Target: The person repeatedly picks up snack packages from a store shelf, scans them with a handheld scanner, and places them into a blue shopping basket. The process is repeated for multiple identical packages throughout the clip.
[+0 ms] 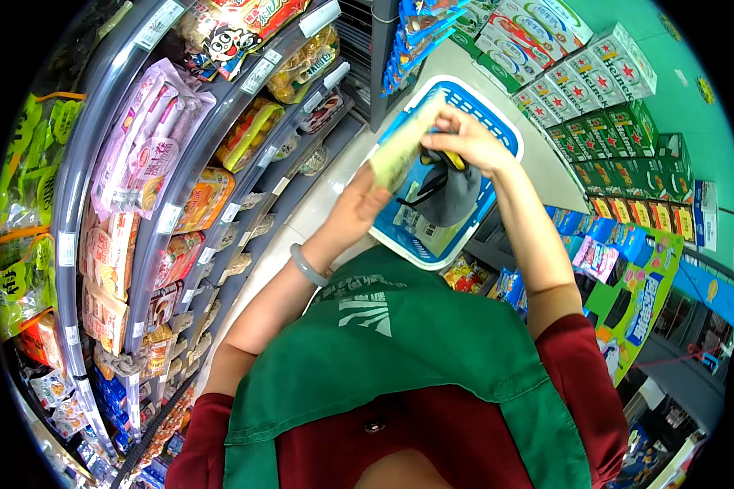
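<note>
My left hand grips the near end of a long pale yellow-green package, blurred, above a blue plastic shopping basket with a white rim. At the package's far end is my right hand, thumb and fingers bent around its edge; something black and yellow shows just beneath that hand, and whether I hold it I cannot tell. Inside the basket lie a dark grey cloth-like item and a flat clear-and-green package, partly covered by the grey item.
Curved-looking shelves on the left hold bagged snacks, a purple pack of bread rolls and other packaged food. Stacked beer cartons and milk cartons stand at the upper right. Hanging blue packets are beyond the basket, with a snack rack at right.
</note>
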A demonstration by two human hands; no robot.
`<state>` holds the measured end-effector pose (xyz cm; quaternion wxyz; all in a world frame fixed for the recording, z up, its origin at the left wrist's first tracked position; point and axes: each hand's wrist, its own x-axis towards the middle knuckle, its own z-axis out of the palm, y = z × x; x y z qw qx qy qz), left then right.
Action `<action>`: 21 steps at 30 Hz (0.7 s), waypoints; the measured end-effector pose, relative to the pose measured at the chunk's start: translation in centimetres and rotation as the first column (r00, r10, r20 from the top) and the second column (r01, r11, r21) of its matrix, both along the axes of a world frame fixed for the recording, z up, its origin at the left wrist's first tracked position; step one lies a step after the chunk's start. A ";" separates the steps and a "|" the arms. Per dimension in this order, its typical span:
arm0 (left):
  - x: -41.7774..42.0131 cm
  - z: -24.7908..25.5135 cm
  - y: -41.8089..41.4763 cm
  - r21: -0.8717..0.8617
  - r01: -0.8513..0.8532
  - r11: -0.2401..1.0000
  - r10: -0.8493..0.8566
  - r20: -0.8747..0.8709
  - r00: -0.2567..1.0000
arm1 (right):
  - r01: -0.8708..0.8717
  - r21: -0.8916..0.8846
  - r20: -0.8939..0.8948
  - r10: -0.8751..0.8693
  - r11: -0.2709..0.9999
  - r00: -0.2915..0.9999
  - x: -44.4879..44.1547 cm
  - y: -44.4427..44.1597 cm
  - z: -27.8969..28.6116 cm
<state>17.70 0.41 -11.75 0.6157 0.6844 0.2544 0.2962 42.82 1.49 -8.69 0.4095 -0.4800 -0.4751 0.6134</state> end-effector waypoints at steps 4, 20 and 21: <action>1.9 -3.8 -0.5 0.123 -0.068 0.990 0.093 -0.209 0.973 | 0.025 -0.147 0.102 -0.010 0.989 0.995 2.8 -1.6 -5.1; 2.8 -15.9 -2.5 -0.144 0.136 0.980 -0.194 -0.551 0.812 | -0.123 -0.126 0.692 0.176 0.984 0.700 3.9 -2.9 -21.2; 3.0 -15.8 -2.5 -0.152 0.132 0.980 -0.195 -0.558 0.806 | -0.117 -0.148 0.693 0.187 0.982 0.697 3.7 -2.8 -21.2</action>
